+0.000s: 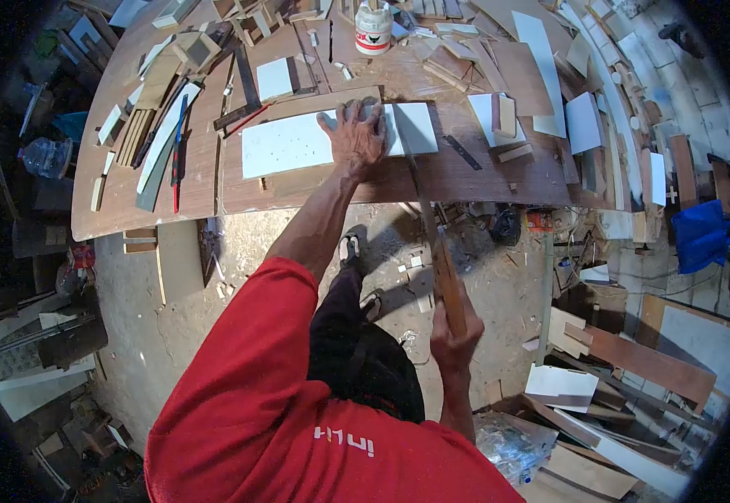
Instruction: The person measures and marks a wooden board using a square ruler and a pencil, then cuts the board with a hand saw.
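A long white board (285, 144) lies across the front part of the wooden table (314, 191). Pressed flat on it, with fingers spread, is my left hand (355, 138). My right hand (457, 331) is wrapped round the wooden handle of a handsaw (425, 201), below the table's front edge. The saw blade slants up and its far end lies over the board, to the right of my left hand. Part of the white board shows to the right of the blade. A brown board edge shows behind and in front of the white one.
A white tub (373, 29) stands at the back. Wood offcuts and a red-and-dark tool (179, 159) lie at the left. A dark metal strip (463, 153) and white pieces (490, 117) are on the right. Scrap boards (650, 352) and a blue bag (704, 235) lie beyond the table.
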Available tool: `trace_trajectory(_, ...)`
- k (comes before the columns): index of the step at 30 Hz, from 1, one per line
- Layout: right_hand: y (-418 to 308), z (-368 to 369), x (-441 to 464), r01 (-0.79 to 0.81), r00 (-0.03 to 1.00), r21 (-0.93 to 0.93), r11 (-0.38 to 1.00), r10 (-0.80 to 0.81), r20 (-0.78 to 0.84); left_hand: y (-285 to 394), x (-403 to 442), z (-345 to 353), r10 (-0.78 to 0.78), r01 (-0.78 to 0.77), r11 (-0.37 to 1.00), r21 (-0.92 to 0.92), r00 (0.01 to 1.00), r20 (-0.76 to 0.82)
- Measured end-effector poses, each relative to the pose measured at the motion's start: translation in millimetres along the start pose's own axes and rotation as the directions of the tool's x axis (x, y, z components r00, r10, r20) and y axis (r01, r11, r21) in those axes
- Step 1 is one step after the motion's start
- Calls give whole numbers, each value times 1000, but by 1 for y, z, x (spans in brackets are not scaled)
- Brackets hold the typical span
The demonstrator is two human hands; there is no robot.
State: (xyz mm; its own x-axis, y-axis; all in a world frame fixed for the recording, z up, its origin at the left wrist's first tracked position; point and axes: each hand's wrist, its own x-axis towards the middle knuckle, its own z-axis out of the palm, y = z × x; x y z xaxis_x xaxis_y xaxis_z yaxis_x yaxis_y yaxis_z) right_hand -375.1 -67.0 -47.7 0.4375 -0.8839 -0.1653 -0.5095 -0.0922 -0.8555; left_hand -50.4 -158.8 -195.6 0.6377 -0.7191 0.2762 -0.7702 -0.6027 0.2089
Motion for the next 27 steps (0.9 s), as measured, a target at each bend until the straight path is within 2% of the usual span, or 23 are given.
trace_trajectory(3, -3, 1, 10, -34, 999, 38, 999, 33, 41, 3, 9, -6, -8, 8, 1000, -12, 1000, -7)
trace_trajectory(5, 3, -6, -15, 151, 988, -60, 987, -153, -17, 4, 3, -7, -20, 18, 999, 34, 998, 59)
trace_trajectory(7, 5, -5, -19, 70, 997, -29, 997, -71, -19, 3, 2, -6, -23, 21, 999, 32, 998, 52)
trace_trajectory(9, 8, 6, 9, 216, 975, -45, 975, -218, -39, 5, 2, -5, -9, 8, 1000, 28, 999, 34)
trace_trajectory(10, 3, 5, 14, 61, 997, -36, 997, -59, 49, 5, -4, -5, -17, 16, 1000, 14, 999, 51)
trace_trajectory(13, -2, -1, -15, 53, 998, -19, 998, -54, -17, 8, 0, -13, -31, 31, 1000, -1, 997, 68)
trace_trajectory(14, 1, 0, -22, 130, 988, -15, 991, -131, -80, 7, 3, -15, -38, 38, 999, 3, 996, 75)
trace_trajectory(15, 5, 0, -20, 127, 989, -16, 992, -128, -74, 4, 2, -12, -43, 42, 999, 4, 996, 79)
trace_trajectory(17, 5, 0, -5, 73, 997, -40, 997, -74, -30, 5, 3, -5, -18, 18, 1000, 15, 1000, 25)
trace_trajectory(18, 2, 4, 6, -63, 998, -15, 998, 63, 12, 5, -1, -5, -13, 12, 1000, 15, 1000, 28)
trace_trajectory(19, 2, 4, 3, -62, 998, -11, 998, 62, 7, 5, -1, -7, -19, 18, 1000, 2, 999, 38)
trace_trajectory(21, 2, 2, -10, 97, 995, -6, 995, -97, -20, 7, 2, -8, -27, 27, 999, -16, 999, 48)
trace_trajectory(23, 6, -1, -21, 74, 997, -54, 996, -75, -22, 6, 6, -7, -44, 45, 999, -15, 998, 39)
trace_trajectory(25, 9, 2, -15, 90, 993, -5, 996, -90, -74, 5, 0, -5, -40, 39, 999, 28, 998, 56)
trace_trajectory(26, 7, 3, -1, -27, 1000, 3, 1000, 27, 9, 5, 4, -5, -32, 28, 997, 71, 998, 54)
trace_trajectory(27, 10, 3, -7, -36, 999, 4, 999, 36, 7, 5, -1, -5, -26, 22, 997, 71, 998, 61)
